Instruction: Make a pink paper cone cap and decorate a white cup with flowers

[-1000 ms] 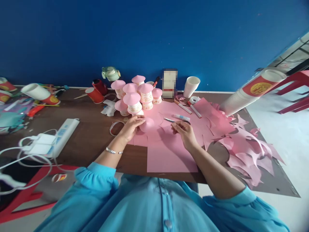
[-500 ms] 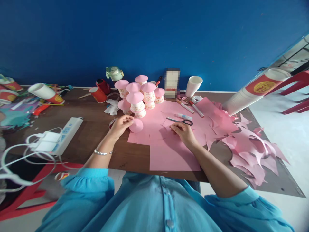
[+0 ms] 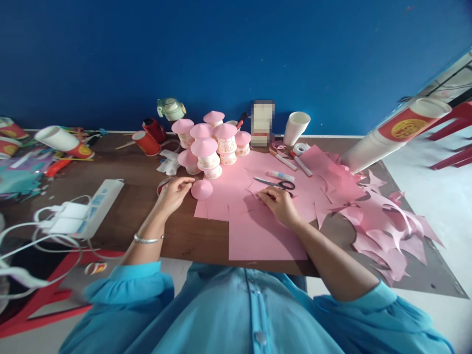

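Observation:
My left hand [image 3: 173,195] has its fingers drawn together, the tips just beside the upper left edge of a small pink paper cone [image 3: 202,190]. I see nothing between them. The cone sits point up at the edge of the pink paper. My right hand [image 3: 277,204] hovers over or rests on the pink paper sheets [image 3: 267,241], thumb and fingers pinched; anything between them is too small to make out. Scissors [image 3: 273,182] lie just beyond it. Behind the cone stand several patterned paper-cup towers [image 3: 208,161] with pink cone roofs.
A glue stick [image 3: 282,176], two markers [image 3: 300,163] and a tape roll [image 3: 302,149] lie behind the right hand. Pink paper scraps [image 3: 383,226] and a leaning stack of paper cups [image 3: 394,135] are at right. A power strip [image 3: 101,206] with white cables lies at left.
My left hand has drawn back to the left, its fingertips no longer over the cone. The cone has shifted slightly left. My right hand has hardly moved.

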`<state>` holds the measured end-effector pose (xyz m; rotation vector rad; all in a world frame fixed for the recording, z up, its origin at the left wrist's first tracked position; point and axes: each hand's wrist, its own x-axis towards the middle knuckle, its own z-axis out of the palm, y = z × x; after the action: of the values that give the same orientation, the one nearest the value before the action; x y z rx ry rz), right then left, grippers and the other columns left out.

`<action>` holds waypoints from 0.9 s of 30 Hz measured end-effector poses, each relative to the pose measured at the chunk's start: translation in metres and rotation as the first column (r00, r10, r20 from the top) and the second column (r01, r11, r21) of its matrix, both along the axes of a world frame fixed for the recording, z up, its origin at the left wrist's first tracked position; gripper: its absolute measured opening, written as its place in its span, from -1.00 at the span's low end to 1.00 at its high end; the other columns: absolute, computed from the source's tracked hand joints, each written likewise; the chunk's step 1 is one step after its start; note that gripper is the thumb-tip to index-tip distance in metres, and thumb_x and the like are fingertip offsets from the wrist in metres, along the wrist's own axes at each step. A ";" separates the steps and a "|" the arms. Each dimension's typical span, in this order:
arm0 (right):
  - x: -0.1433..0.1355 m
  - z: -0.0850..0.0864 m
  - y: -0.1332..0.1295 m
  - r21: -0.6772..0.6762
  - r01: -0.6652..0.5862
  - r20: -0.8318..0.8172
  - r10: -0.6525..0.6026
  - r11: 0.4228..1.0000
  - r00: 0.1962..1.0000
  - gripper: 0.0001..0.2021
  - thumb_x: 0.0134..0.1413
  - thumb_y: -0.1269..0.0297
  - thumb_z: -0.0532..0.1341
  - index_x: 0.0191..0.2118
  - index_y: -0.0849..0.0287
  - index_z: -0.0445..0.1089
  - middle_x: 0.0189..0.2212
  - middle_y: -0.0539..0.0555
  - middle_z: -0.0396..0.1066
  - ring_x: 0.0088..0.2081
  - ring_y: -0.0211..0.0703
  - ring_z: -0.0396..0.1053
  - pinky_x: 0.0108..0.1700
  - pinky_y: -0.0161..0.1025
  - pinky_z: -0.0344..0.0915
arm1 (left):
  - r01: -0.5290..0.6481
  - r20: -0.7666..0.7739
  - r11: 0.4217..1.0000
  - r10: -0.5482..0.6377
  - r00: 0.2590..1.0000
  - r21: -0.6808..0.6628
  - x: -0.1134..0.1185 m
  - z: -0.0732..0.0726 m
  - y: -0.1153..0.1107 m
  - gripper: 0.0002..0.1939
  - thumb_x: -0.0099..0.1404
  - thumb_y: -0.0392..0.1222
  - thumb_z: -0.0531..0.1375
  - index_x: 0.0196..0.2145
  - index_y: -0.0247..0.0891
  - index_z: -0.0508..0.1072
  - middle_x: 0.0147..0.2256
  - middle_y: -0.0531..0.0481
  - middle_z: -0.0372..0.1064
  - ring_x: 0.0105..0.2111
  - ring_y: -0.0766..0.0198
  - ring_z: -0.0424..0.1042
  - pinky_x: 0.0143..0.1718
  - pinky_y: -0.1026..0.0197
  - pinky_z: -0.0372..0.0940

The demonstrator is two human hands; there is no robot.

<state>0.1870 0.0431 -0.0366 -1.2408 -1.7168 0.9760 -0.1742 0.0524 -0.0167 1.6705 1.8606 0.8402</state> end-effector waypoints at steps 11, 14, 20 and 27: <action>0.000 0.005 -0.006 0.151 0.012 0.129 -0.032 0.989 0.991 -0.65 0.36 0.15 0.09 -0.49 0.08 0.33 -0.48 0.05 0.41 -0.39 -0.11 0.36 -0.23 -0.17 0.26 | 0.284 -0.244 0.923 -0.221 0.944 0.261 0.064 0.010 -0.058 -0.76 0.44 -0.09 0.15 -0.32 -0.19 0.54 -0.29 -0.10 0.55 -0.25 0.16 0.52 -0.16 0.16 0.38; 0.004 0.005 -0.003 0.227 0.083 0.197 -0.129 0.970 0.972 -0.66 0.37 0.11 0.11 -0.45 0.08 0.37 -0.35 0.12 0.45 -0.30 -0.05 0.38 -0.19 -0.14 0.29 | 0.431 -0.285 0.871 -0.362 0.888 0.237 0.089 0.010 -0.056 -0.75 0.46 -0.10 0.15 -0.32 -0.18 0.56 -0.19 -0.15 0.58 -0.18 0.12 0.55 -0.12 0.11 0.42; 0.025 0.008 0.014 0.446 0.141 0.531 -0.388 0.884 0.753 -0.74 0.33 0.26 0.14 0.01 0.15 0.51 0.00 0.24 0.48 0.08 0.18 0.31 0.13 0.03 0.29 | 0.587 -0.260 0.784 -0.535 0.804 0.203 0.121 0.001 -0.012 -0.67 0.42 -0.22 0.18 0.11 -0.15 0.49 0.18 -0.16 0.45 0.19 0.02 0.44 0.20 -0.08 0.40; 0.034 0.002 0.023 0.369 0.129 0.682 -0.362 0.921 0.636 -0.70 0.26 0.36 0.19 0.07 0.14 0.49 0.05 0.26 0.45 0.10 0.20 0.26 0.08 0.03 0.31 | 0.672 -0.305 0.720 -0.609 0.732 0.173 0.145 -0.025 0.021 -0.41 0.39 -0.14 0.25 0.31 -0.27 0.28 0.32 -0.31 0.27 0.35 -0.10 0.25 0.35 -0.22 0.24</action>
<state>0.2208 0.0661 -0.0350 -1.7551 -2.0988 -0.0165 -0.0289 0.0739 -0.0415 2.4693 1.1376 0.6262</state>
